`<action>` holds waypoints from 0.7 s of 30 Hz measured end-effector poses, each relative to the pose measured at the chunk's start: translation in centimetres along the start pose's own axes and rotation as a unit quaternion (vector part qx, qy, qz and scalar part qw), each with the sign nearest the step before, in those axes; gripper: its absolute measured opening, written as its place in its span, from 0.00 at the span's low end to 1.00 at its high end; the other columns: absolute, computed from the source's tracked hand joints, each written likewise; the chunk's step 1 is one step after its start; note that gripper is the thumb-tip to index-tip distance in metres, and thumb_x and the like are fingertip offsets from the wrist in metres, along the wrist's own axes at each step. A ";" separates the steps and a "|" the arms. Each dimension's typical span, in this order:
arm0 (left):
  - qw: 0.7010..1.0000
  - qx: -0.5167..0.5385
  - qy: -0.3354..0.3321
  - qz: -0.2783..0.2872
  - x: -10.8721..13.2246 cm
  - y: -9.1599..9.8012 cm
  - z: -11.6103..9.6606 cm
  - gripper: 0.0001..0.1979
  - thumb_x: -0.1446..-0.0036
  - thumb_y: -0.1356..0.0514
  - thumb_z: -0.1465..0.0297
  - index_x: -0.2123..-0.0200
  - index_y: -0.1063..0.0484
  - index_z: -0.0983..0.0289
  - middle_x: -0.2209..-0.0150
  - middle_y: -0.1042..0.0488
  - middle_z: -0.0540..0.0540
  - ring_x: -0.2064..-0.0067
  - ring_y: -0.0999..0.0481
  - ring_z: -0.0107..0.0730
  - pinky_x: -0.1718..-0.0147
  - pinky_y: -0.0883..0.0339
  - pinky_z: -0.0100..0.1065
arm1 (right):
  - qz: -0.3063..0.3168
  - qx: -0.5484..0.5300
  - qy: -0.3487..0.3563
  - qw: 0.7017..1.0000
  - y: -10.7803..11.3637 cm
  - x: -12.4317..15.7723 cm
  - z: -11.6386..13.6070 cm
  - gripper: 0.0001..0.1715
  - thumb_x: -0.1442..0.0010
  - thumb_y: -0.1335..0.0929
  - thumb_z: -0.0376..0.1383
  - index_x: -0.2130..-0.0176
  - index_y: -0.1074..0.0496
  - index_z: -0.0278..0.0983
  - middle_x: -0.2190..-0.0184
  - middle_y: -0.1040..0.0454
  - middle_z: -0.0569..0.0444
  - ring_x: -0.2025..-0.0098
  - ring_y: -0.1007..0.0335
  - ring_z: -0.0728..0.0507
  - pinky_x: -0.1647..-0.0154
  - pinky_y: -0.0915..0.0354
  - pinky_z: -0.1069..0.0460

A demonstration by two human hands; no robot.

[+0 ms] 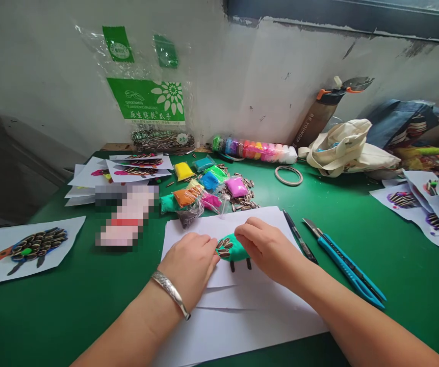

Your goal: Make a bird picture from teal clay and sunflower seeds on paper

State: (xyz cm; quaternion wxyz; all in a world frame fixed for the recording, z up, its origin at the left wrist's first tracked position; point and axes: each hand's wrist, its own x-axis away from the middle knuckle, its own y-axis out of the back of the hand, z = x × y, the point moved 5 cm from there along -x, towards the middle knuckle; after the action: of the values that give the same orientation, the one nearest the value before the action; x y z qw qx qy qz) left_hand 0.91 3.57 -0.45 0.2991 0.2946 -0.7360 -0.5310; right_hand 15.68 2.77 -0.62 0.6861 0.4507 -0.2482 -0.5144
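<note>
Left hand (192,261) curled at seeded end of green clay body (233,248), pinch unclear, right hand (267,245) draped loose over other end, long axis left-right, seeded end pointing left

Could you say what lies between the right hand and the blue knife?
In the head view, a slim dark tool lies between the right hand and the blue knife.
</note>
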 end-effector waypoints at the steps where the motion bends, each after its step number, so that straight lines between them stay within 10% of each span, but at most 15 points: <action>1: 1.000 0.002 0.005 -0.002 -0.1 -0.1 0.1 0.10 0.36 0.51 0.71 0.64 0.30 0.63 0.64 0.28 0.55 0.59 0.31 0.41 0.59 0.35 0.41 | 0.006 -0.012 -0.010 1.000 0.0 0.1 -0.2 0.12 0.37 0.42 0.29 0.67 0.32 0.37 0.71 0.34 0.54 0.71 0.41 0.49 0.71 0.47 0.55; 21: 0.998 0.048 0.029 -0.027 -0.6 -1.3 -0.6 0.10 0.38 0.48 0.71 0.61 0.26 0.63 0.64 0.28 0.56 0.59 0.32 0.40 0.59 0.35 0.41 | 0.152 -0.206 -0.118 0.960 -0.9 1.3 -0.1 0.18 0.48 0.41 0.27 0.69 0.25 0.39 0.82 0.44 0.61 0.79 0.55 0.52 0.82 0.55 0.56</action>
State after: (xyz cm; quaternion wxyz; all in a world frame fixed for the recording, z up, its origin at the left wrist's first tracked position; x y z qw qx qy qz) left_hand 1.90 3.37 -1.60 0.2916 0.3433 -0.7433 -0.4946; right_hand 15.81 1.53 -1.64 0.8000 0.1928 -0.2811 -0.4938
